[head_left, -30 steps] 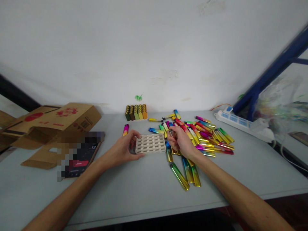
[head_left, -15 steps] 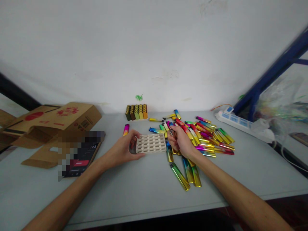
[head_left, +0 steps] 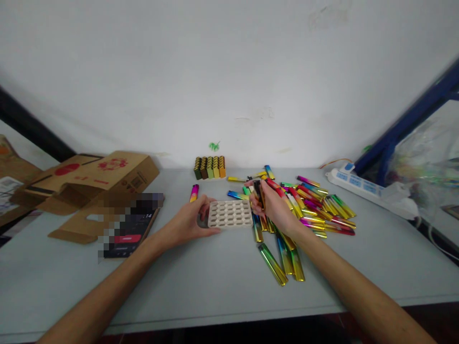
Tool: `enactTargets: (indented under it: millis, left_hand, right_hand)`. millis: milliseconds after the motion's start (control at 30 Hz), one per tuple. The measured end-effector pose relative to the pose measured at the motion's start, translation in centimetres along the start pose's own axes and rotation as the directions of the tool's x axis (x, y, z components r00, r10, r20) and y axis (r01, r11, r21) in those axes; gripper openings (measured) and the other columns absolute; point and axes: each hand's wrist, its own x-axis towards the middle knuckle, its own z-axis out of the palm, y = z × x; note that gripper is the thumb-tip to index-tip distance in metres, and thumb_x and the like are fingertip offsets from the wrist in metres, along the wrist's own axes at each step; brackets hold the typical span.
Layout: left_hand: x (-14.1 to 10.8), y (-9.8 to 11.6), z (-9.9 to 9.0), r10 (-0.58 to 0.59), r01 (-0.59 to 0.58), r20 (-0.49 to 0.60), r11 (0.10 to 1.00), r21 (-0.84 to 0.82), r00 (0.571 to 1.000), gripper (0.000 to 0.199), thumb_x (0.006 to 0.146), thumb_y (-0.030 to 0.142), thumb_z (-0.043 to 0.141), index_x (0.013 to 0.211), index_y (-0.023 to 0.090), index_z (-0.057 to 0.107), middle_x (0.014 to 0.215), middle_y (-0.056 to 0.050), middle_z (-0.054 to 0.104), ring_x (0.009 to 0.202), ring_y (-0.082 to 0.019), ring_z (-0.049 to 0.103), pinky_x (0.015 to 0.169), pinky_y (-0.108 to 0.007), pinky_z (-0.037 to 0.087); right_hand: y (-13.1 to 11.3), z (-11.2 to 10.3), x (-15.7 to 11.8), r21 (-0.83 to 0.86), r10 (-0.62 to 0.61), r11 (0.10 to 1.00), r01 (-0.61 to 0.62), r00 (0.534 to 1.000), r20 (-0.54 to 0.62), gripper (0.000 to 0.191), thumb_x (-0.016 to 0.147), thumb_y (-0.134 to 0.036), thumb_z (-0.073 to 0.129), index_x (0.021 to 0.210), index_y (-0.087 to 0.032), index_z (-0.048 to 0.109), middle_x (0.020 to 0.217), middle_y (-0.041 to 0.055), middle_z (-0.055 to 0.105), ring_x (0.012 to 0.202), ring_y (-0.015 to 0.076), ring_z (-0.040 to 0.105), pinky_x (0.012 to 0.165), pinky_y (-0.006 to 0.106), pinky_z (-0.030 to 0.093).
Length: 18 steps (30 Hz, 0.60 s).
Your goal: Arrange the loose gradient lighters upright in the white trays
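Observation:
My left hand (head_left: 195, 217) grips the left end of a white tray (head_left: 230, 213) with rows of oval holes, which lies on the grey table. Between the fingers and thumb of my right hand (head_left: 270, 203) is a dark lighter (head_left: 258, 193) with a shiny orange-gold side, held upright just right of the tray. Under and beyond that hand spreads a pile of shiny coloured lighters (head_left: 310, 200). One green-gold lighter (head_left: 273, 264) lies nearer the front edge. A pink and yellow lighter (head_left: 194, 192) lies behind my left hand.
A block of upright lighters (head_left: 210, 168) stands by the wall. At the left are an open cardboard box (head_left: 118, 174) and a phone (head_left: 131, 234), partly pixelated. A white power strip (head_left: 373, 191) and plastic bags (head_left: 426, 148) are at the right.
My right hand has raised the dark lighter, which now shows upright in its fingers. The whole view has shifted slightly. My left hand keeps its grip on the tray.

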Motion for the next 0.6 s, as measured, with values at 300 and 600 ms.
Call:
enactTargets:
  millis: [300, 600]
  left_hand:
    - [-0.4, -0.9, 0.0, 0.032, -0.032, 0.032, 0.999, -0.018, 0.999, 0.050, 0.070, 0.039, 0.088, 0.083, 0.023, 0.042, 0.124, -0.013, 0.072, 0.086, -0.020, 0.068, 0.072, -0.032, 0.055]
    - [-0.4, -1.7, 0.4, -0.045, 0.045, -0.008, 0.999, -0.015, 0.999, 0.061, 0.061, 0.049, 0.093, 0.092, 0.023, 0.047, 0.102, -0.006, 0.074, 0.075, -0.017, 0.064, 0.069, -0.030, 0.055]
  right_hand:
    - [-2.3, 2.5, 0.8, -0.379, -0.158, 0.906, 0.186, 0.982, 0.105, 0.028, 0.092, -0.049, 0.071, 0.104, -0.023, 0.067, 0.090, 0.0000, 0.066, 0.081, 0.0166, 0.063, 0.076, 0.031, 0.051]
    - [0.5, 4.2, 5.0, -0.484, -0.290, 0.811, 0.329, 0.944, 0.155, 0.032, 0.088, -0.046, 0.077, 0.106, -0.022, 0.066, 0.081, 0.0002, 0.074, 0.074, 0.0188, 0.072, 0.076, 0.035, 0.059]
